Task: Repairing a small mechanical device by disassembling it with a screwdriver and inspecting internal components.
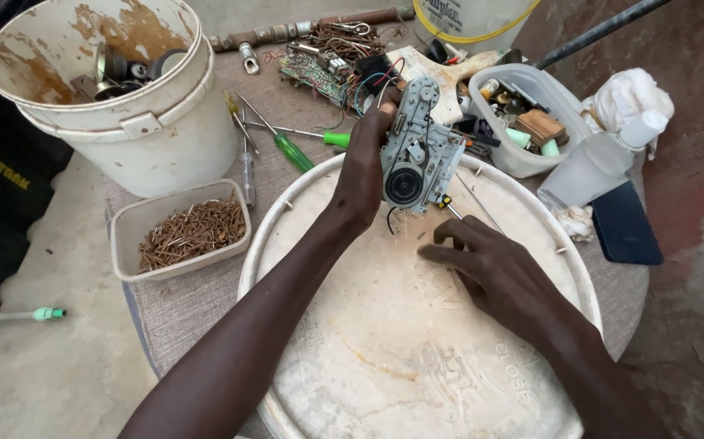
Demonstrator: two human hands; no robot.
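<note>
1. Above the round white lid that serves as our work surface, our left hand holds a grey metal tape-deck mechanism upright, fingers wrapped round its left edge, the black motor disc facing us and thin wires hanging from its lower end.
2. Our right hand rests on the lid just below the mechanism, fingers bent and close together, fingertips pressed to the lid; whether they pinch a tiny part we cannot tell. A thin screwdriver lies just beyond it.
3. We judge the stripping well under way: the mechanism is already free of any casing, and a green circuit board with loose wiring lies apart at the far edge. Its motor and gears are still mounted, so taking those off seems to remain.
4. To the left, a large white bucket, stained brown inside, holds dark round metal parts; before it a small rectangular tub is full of rusty nails or screws.
5. Green-handled screwdrivers lie between bucket and lid.
6. To the right, a clear plastic tub holds mixed small components; beside it stand a clear spray bottle, a white cloth and a flat dark blue case.
7. The lid bears moulded raised lettering near its right rim; a black bag at far left carries yellow print.
</note>
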